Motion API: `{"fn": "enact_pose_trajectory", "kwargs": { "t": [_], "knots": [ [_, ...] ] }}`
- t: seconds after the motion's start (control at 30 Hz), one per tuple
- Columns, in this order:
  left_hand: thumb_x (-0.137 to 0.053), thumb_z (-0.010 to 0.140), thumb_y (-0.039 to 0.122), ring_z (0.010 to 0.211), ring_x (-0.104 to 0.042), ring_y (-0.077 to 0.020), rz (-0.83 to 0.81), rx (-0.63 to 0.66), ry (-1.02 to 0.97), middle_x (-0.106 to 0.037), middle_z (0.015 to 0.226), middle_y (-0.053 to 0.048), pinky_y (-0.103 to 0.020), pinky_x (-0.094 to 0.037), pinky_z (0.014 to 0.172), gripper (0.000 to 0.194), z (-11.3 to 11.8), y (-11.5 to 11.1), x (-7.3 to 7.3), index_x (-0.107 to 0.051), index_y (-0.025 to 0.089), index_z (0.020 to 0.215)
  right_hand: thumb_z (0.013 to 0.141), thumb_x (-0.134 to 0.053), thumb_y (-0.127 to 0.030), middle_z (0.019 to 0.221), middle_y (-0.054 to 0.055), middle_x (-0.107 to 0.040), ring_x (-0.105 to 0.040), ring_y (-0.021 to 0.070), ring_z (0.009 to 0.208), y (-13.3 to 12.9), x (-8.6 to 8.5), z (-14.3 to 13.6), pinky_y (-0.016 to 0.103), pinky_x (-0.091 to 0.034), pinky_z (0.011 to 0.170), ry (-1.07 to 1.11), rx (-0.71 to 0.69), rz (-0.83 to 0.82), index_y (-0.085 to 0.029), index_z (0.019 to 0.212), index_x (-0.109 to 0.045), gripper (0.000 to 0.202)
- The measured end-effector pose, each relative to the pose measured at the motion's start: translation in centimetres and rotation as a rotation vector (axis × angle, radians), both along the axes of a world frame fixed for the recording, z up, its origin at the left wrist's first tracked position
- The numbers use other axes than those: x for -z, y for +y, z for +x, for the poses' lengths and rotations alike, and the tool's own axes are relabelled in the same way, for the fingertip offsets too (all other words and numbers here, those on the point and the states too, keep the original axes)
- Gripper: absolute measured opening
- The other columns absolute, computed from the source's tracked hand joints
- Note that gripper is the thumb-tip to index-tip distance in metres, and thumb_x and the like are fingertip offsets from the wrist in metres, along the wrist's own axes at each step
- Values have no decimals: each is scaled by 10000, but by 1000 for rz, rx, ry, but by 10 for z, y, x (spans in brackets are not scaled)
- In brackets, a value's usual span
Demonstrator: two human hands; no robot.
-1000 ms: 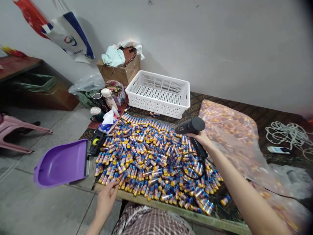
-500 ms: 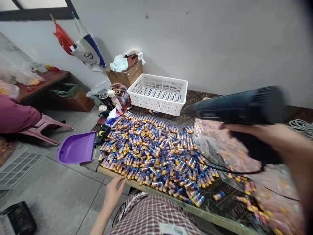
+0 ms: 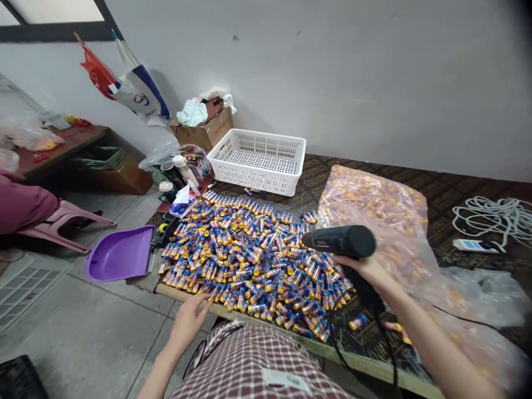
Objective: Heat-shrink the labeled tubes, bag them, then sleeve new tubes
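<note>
My right hand [image 3: 366, 271] is wrapped round the handle of a dark heat gun [image 3: 343, 240]. Its nozzle points left, over the right side of a wide heap of small tubes [image 3: 249, 260] with blue and yellow ends. From the handle a black cord hangs down past the table edge. My left hand [image 3: 190, 318] rests at the front edge of the table [image 3: 332, 350], fingers apart, beside the nearest tubes and holding nothing I can see. One loose tube [image 3: 358, 322] lies apart, below my right hand.
A white plastic basket [image 3: 257, 177] stands behind the heap. Large clear bags [image 3: 374, 210] of pinkish pieces lie on the right, near a coiled white cable [image 3: 494, 219]. A purple dustpan [image 3: 120, 255] juts out left. Farther left, a person in maroon sits on a pink stool [image 3: 68, 219].
My right hand has brought the heat gun down and left, from above the bags to the heap's right side. My left hand stays by the table edge. The view has shifted slightly right.
</note>
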State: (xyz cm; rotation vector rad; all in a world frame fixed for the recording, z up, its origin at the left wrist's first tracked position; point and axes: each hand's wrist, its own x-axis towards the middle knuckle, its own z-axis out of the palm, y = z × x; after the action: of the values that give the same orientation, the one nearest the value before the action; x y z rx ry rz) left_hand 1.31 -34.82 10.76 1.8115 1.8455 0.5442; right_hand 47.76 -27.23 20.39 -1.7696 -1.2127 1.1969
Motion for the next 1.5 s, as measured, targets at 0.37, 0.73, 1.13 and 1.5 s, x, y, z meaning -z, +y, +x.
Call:
{"fn": "enact_pose_trajectory", "kwargs": {
  "t": [0.37, 0.73, 1.13, 1.5],
  "knots": [
    [-482, 767, 497, 772, -680, -217, 51, -194, 75, -725, 854, -62, -324, -554, 719, 361, -33, -61, 8, -689, 208, 829, 599, -711, -377, 583, 46, -642, -539, 141, 418, 92, 70, -103, 258, -428, 393, 361, -104, -77, -143, 686, -615, 267],
    [-490, 745, 519, 748, -685, -223, -27, -175, 82, -727, 853, -57, -313, -557, 698, 395, -44, -66, 33, -692, 193, 840, 607, -687, -349, 496, 29, -614, -512, 138, 371, 103, 69, -28, 247, -406, 347, 214, 252, -26, -173, 640, -583, 207],
    [-460, 774, 500, 803, -673, -227, -63, 15, 83, -721, 895, -76, -327, -540, 747, 405, -24, -19, 24, -687, 181, 876, 588, -736, -414, 607, 58, -663, -570, 160, 464, -34, 42, 11, 264, -446, 443, 143, 212, -249, -142, 710, -650, 310],
    [-454, 772, 484, 821, -671, -223, -81, 68, 69, -719, 918, -72, -314, -535, 743, 391, -16, -20, 16, -686, 190, 888, 586, -735, -402, 650, 39, -661, -536, 129, 453, -65, 38, -31, 257, -427, 459, 257, -14, -362, -141, 772, -625, 340]
  ]
}}
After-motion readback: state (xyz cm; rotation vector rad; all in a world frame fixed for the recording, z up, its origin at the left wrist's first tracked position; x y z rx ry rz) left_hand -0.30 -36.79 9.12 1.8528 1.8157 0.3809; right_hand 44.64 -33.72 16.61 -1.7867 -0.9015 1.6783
